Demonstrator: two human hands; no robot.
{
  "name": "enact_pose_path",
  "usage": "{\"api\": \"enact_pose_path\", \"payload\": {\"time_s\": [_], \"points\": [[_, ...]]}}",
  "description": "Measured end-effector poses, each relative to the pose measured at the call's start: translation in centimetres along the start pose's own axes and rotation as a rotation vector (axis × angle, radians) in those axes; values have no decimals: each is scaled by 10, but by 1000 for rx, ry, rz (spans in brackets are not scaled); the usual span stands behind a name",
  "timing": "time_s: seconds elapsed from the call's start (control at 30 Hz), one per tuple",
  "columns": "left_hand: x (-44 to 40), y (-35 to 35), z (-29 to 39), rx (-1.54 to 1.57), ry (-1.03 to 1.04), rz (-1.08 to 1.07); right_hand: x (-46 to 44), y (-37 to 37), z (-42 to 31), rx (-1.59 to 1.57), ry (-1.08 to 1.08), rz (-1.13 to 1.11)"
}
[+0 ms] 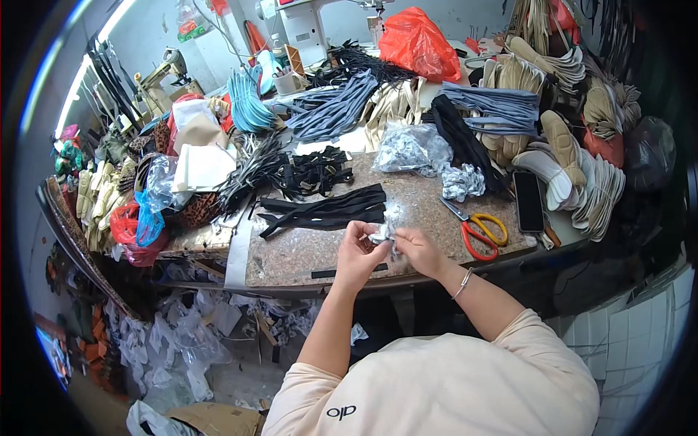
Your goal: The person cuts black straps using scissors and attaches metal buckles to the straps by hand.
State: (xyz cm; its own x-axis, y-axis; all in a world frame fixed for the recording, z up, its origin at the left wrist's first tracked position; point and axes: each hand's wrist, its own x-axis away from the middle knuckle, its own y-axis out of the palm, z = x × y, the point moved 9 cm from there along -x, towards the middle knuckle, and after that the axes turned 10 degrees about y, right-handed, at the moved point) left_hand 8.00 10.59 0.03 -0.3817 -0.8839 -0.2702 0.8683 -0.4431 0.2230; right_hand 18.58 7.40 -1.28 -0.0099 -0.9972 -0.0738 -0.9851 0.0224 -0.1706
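Close together over the front of the speckled stone worktop [291, 261], my left hand [357, 254] and my right hand [420, 252] pinch a small silvery-white crumpled piece [381, 235]. Its exact kind is too small to make out. Just left of my hands lie several black fabric strips [327, 207]. To the right rest scissors [483, 231] with red and yellow handles, blades pointing away to the left. Beyond them sit a crumpled silvery wrapping [463, 182] and a clear plastic bag [413, 149]. A short black strip [338, 272] lies by the table's front edge.
A black phone [528, 201] lies right of the scissors. Bundles of grey-blue strips [334, 105], beige straps and soles [563, 145], and a red plastic bag [420, 45] crowd the back. A sewing machine [304, 33] stands behind. Plastic bags [189, 334] litter the floor at left.
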Motion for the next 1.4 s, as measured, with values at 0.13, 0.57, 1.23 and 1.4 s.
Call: {"api": "enact_pose_path", "payload": {"time_s": [0.13, 0.57, 1.23, 1.4], "points": [[-1, -3, -11, -10, 75, 132, 7, -13, -21, 251, -139, 279], [-16, -10, -31, -160, 21, 111, -2, -49, 17, -277, 131, 430], [14, 17, 15, -721, 327, -36, -5, -22, -20, 9, -39, 117], [21, 6, -5, -485, 22, -41, -3, -21, 15, -384, 322, 88]]}}
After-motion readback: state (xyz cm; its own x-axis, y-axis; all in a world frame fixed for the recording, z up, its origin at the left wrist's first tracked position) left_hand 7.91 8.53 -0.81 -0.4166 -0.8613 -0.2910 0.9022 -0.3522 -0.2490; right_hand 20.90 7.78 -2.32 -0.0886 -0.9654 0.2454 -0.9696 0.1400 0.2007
